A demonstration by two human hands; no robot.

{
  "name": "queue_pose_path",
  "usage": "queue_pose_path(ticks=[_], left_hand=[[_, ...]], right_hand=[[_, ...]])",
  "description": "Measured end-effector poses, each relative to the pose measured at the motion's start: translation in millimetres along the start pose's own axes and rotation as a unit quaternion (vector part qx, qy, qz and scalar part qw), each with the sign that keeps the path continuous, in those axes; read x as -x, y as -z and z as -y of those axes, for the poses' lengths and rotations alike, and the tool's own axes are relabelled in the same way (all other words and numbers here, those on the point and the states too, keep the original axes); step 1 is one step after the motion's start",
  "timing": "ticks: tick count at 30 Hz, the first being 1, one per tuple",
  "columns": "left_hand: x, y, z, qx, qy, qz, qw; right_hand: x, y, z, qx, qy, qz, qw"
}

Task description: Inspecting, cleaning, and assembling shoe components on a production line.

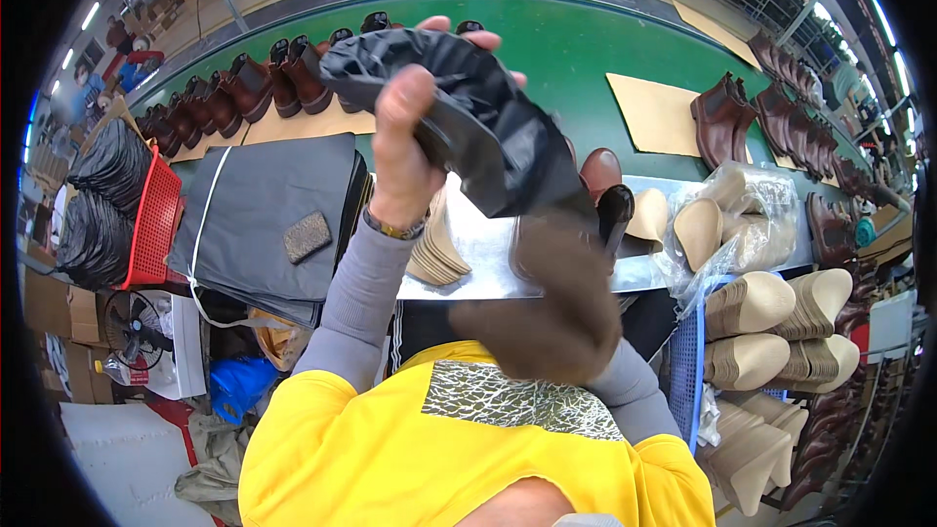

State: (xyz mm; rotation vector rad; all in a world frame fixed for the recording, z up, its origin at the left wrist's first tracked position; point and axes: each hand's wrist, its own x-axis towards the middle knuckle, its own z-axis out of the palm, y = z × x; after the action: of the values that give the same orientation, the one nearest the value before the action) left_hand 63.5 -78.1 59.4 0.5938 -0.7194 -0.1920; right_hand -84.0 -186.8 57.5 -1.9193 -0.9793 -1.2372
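Note:
My left hand (405, 141) is raised above the table, closed around a black, shiny, wrinkled plastic bag (478, 107). Its thumb lies on the near side and fingertips show past the far edge. The bag bulges to a shoe-like shape, but what it covers is hidden. Below it, my right hand is hidden by a dull brown mitt or cloth (561, 298), smeared by motion. No fingers show there. Just behind the brown thing stand a brown boot (600, 174) and a dark one (615, 210). Tan insole-shaped inserts (439, 249) are stacked beside my left forearm.
Black sheets (264, 195) lie stacked at the left, with a grey block (306, 237) on top. A red basket (154, 215) stands beyond. Brown boots (244, 88) line the green table (547, 34). At right are bagged tan inserts (756, 210) and a blue crate (686, 371).

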Motion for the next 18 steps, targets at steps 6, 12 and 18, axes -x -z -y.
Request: queue_pose_path(ticks=[6, 12, 18], left_hand=[[-5, 0, 7, 0.179, 0.021, -0.036, 0.983], [18, 7, 24, 0.155, 0.026, -0.034, 0.987], [32, -1, 33, -0.013, 0.026, -0.065, 0.997]], right_hand=[[61, -49, -7, -0.383, -0.575, 0.059, 0.721], [28, -24, -39, -0.302, -0.587, -0.153, 0.736], [34, -20, -44, -0.338, -0.543, -0.202, 0.742]])
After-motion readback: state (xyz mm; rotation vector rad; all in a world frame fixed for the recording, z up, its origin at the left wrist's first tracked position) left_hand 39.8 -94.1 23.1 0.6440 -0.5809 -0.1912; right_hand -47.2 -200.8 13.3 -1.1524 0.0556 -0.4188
